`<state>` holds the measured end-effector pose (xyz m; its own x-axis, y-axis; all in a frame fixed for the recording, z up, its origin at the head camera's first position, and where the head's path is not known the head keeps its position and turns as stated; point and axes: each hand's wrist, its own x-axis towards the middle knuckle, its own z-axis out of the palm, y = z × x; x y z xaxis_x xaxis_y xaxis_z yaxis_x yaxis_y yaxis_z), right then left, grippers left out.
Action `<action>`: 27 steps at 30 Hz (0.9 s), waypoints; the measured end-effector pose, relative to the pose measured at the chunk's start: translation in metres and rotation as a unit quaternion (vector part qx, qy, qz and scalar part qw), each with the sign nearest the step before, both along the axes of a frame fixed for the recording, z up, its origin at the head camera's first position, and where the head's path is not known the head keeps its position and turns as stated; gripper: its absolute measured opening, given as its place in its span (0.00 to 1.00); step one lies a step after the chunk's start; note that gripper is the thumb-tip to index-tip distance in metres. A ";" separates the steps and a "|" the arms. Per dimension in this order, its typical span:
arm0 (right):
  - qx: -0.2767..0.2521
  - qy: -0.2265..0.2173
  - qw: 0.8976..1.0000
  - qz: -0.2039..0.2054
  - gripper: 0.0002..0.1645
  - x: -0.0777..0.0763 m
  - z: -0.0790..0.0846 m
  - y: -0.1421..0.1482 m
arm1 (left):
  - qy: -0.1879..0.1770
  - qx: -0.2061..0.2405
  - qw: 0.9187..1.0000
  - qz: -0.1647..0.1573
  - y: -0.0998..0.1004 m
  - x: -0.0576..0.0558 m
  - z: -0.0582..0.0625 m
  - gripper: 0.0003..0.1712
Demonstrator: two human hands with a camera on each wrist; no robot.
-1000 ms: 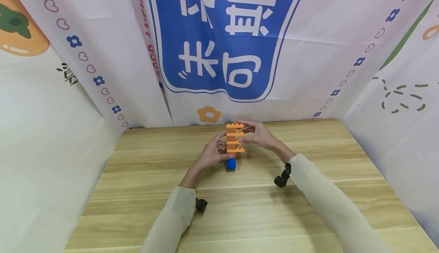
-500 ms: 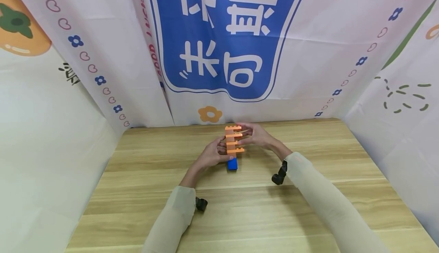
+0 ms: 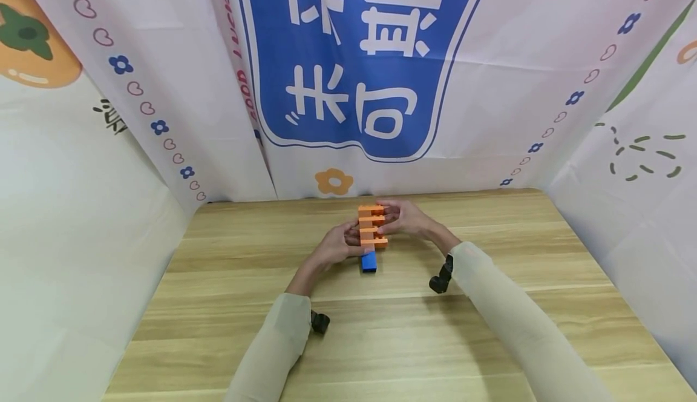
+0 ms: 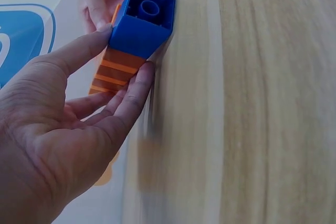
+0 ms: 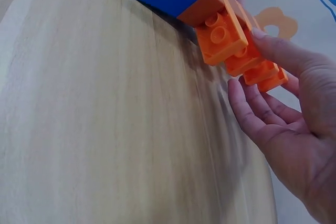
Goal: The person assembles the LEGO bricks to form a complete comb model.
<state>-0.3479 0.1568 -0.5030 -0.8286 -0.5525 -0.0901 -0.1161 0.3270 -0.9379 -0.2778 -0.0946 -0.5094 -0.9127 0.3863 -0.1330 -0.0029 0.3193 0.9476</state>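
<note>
While the brick tower point(image 3: 373, 232) is held tilted over the bench point(image 3: 381, 329), with its blue base brick point(image 3: 368, 261) toward the person and low to the wood, the step in hand looks like laying or steadying the stack. To do that well, I judge both hands should bear evenly on opposite sides of the tower, so that the staggered orange bricks point(image 5: 236, 45) above the blue one do not pry apart at their joints, and the blue end should meet the wood first.

On the tower's left, the left hand point(image 3: 337, 246) pinches its lower part: in the left wrist view the thumb point(image 4: 79, 56) lies on one face of the blue brick point(image 4: 140, 22) and a finger point(image 4: 134, 95) on the other, a narrow grip curled round the stack. On the tower's right, the right hand point(image 3: 405, 217) is at the upper orange bricks; in the right wrist view its fingers point(image 5: 262, 111) are nearly straight under the jutting plates, with one digit point(image 5: 289, 56) over them. That grip is fairly wide, cradling more than clamping.
</note>
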 end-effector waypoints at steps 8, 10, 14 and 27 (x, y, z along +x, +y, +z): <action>0.023 -0.011 1.000 -0.012 0.52 0.000 -0.006 -0.001 | -0.013 0.002 1.000 -0.014 -0.002 -0.001 -0.001 0.44; 0.027 -0.009 1.000 -0.012 0.52 -0.001 -0.006 -0.001 | -0.012 -0.001 1.000 -0.012 -0.002 -0.002 0.000 0.43; 0.030 -0.003 0.999 -0.012 0.51 -0.002 -0.006 -0.002 | -0.013 -0.009 1.000 -0.005 -0.002 -0.002 0.002 0.43; 0.072 0.038 0.996 -0.024 0.48 0.000 -0.005 -0.006 | -0.020 -0.022 1.000 0.009 0.000 -0.003 0.006 0.37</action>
